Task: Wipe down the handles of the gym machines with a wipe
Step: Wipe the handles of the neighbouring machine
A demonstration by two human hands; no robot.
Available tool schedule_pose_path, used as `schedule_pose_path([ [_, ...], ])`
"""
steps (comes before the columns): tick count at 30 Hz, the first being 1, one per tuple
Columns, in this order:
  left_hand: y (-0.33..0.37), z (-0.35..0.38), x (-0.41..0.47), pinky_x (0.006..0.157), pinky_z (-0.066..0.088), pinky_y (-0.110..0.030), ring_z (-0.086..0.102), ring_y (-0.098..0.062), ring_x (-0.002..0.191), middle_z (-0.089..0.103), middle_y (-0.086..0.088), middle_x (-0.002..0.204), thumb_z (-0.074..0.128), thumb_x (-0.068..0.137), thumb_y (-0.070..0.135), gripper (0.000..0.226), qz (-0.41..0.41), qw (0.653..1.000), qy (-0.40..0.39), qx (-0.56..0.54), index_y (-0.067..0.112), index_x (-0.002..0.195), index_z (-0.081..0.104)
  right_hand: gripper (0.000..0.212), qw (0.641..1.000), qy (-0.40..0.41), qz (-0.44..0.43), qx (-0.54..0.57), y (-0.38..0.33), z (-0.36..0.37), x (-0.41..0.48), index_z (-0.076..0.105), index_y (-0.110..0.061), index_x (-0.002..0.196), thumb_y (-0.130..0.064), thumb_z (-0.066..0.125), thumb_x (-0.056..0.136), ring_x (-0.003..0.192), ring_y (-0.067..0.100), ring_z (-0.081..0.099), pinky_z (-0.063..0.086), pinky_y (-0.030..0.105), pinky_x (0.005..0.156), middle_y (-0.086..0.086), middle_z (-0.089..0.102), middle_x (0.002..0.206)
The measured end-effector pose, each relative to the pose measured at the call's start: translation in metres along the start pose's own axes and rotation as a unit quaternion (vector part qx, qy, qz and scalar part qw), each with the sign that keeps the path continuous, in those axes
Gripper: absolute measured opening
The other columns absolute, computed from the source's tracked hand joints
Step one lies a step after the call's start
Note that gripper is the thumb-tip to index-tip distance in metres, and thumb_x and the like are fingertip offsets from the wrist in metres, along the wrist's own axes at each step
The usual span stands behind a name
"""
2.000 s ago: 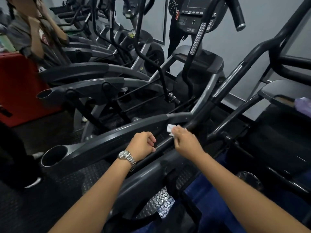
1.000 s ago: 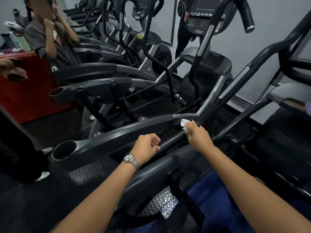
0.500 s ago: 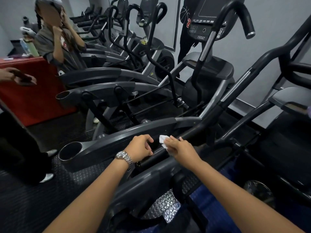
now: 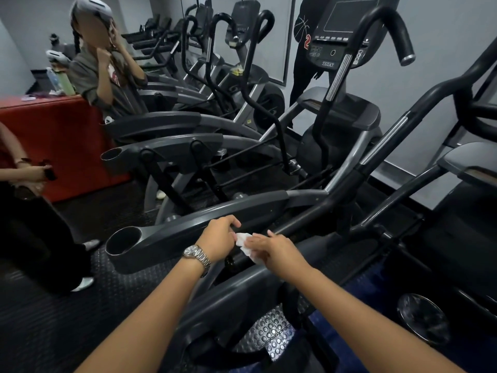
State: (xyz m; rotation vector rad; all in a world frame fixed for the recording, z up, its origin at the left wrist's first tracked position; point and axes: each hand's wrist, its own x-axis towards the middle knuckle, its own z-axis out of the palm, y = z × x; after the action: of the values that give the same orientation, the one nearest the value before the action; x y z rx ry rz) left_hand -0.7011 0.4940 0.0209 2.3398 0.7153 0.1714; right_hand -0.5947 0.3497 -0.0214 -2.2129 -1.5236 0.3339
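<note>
Lying on handle [image 4: 301, 225], wipe [image 4: 242, 242] beneath right hand's [image 4: 278, 253] fingers [image 4: 258, 239], beside left hand [image 4: 218, 242]

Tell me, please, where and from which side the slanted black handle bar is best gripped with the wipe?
Grip the black handle bar on its bare stretch up from the right hand, which holds the wipe. Come from above, hand wrapped across it: it is a round tube, open on top, with a grey rail close on its left.

The crumpled white wipe [image 4: 242, 241] is half covered by the right hand [image 4: 278, 250], the black handle bar [image 4: 348, 181] vanishes beneath the left hand [image 4: 217, 238], the near-left person in red [image 4: 8, 157] is cut off by the edge, and the far console [image 4: 347, 30] has lettering too small to read.
</note>
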Motion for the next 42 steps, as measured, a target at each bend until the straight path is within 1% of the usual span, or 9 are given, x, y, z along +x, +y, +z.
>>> schedule_pose_path([
  [4,-0.003,-0.001,-0.002,0.059,0.047,-0.021,0.065,-0.015,0.078,0.066,0.003,0.086,0.039,0.086,-0.001,0.037,-0.009,1.000,0.012,-0.005,0.020,0.109,0.059,0.031,0.998,0.042,0.038,0.022,0.021,-0.021,0.000,0.065,-0.020,0.122,-0.018,0.059,0.092,0.131,0.003,0.044,0.013,0.030,0.119,-0.005,0.059,0.132],
  [10,-0.002,-0.003,-0.007,0.071,0.057,-0.035,0.067,-0.020,0.075,0.069,-0.001,0.083,0.045,0.089,0.005,0.026,-0.003,0.999,0.052,-0.004,0.020,0.104,0.061,0.027,0.999,0.020,0.005,-0.028,-0.006,-0.008,0.010,0.068,-0.028,0.115,-0.023,0.058,0.091,0.104,0.019,0.065,0.022,0.033,0.117,-0.003,0.072,0.108],
  [18,0.015,0.006,-0.002,0.064,0.052,-0.033,0.063,-0.017,0.067,0.071,-0.003,0.082,0.047,0.090,0.008,0.020,0.010,1.000,0.007,0.028,0.021,0.096,0.061,0.054,0.994,0.008,-0.100,-0.052,-0.008,0.018,0.003,0.055,-0.032,0.132,-0.008,0.064,0.084,0.124,0.014,0.054,0.036,0.039,0.112,-0.008,0.056,0.136],
  [23,0.018,0.009,-0.002,0.065,0.053,-0.035,0.063,-0.018,0.065,0.071,-0.001,0.084,0.047,0.092,0.011,0.019,0.029,0.999,0.002,0.043,0.020,0.094,0.063,0.041,0.995,-0.017,0.045,-0.088,0.027,-0.018,0.006,0.053,-0.031,0.133,-0.015,0.049,0.095,0.139,0.016,0.034,0.022,0.028,0.115,-0.008,0.045,0.146],
  [25,0.018,0.010,-0.002,0.063,0.054,-0.037,0.062,-0.020,0.061,0.070,-0.001,0.080,0.045,0.092,0.011,0.020,0.027,0.999,0.005,0.040,0.021,0.093,0.063,0.038,0.994,-0.003,0.065,-0.088,0.023,-0.022,0.008,0.057,-0.033,0.129,-0.019,0.049,0.095,0.138,0.021,0.036,0.025,0.032,0.115,-0.005,0.050,0.143],
  [31,0.018,0.019,-0.002,0.069,0.056,-0.040,0.067,-0.022,0.069,0.070,-0.002,0.072,0.046,0.093,0.012,0.021,0.020,0.999,0.038,0.007,0.022,0.092,0.064,0.031,0.997,0.023,-0.038,-0.061,-0.032,0.010,-0.008,0.064,-0.014,0.123,-0.016,0.054,0.093,0.123,0.016,0.053,0.022,0.031,0.116,0.002,0.058,0.134],
  [35,0.019,0.022,-0.002,0.068,0.056,-0.040,0.067,-0.022,0.068,0.070,-0.001,0.072,0.046,0.093,0.014,0.021,0.026,0.999,0.032,0.014,0.024,0.092,0.065,0.036,0.990,0.078,-0.104,-0.058,-0.018,0.014,-0.011,0.069,-0.008,0.115,-0.006,0.069,0.080,0.115,0.017,0.061,0.043,0.044,0.106,0.007,0.064,0.126],
  [38,0.019,0.022,-0.003,0.066,0.052,-0.037,0.063,-0.021,0.064,0.069,-0.001,0.072,0.046,0.091,0.013,0.022,0.034,0.998,0.036,0.026,0.022,0.092,0.067,0.044,0.996,0.044,-0.025,-0.067,0.017,-0.007,-0.007,0.056,-0.021,0.133,-0.014,0.059,0.089,0.133,0.016,0.045,0.029,0.038,0.115,-0.002,0.045,0.144],
  [42,0.016,0.023,-0.003,0.058,0.047,-0.029,0.054,-0.013,0.053,0.069,-0.002,0.076,0.046,0.094,0.014,0.021,0.036,0.998,0.037,0.023,0.022,0.096,0.065,0.031,0.990,0.101,0.089,-0.037,0.055,-0.028,-0.007,0.066,-0.022,0.118,-0.016,0.060,0.088,0.131,0.029,0.047,0.033,0.043,0.111,0.006,0.053,0.138],
])
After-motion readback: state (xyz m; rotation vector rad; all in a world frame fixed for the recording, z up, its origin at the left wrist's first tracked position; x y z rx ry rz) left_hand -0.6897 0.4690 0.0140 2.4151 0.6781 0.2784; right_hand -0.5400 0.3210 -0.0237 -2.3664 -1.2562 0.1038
